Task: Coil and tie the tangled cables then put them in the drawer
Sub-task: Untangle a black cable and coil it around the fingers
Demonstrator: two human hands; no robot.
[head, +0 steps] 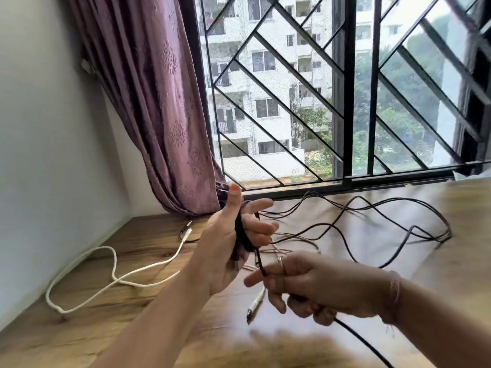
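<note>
My left hand (233, 240) is raised above the wooden table (138, 322), thumb up, with several turns of a black cable (372, 208) wound around its palm and fingers. My right hand (313, 285) pinches the same black cable just below and right of the left hand; the cable runs on under my right wrist toward the lower edge. The rest of the black cable lies in loose waves across the table by the window. A white cable (114, 272) loops over the table on the left, and a white plug (255, 306) shows under my right hand.
A purple curtain (159, 102) hangs at the back left beside a barred window (345, 102). A pale wall (47, 155) borders the table on the left. A small black cable end with a plug (186, 231) lies near the curtain's foot. No drawer is in view.
</note>
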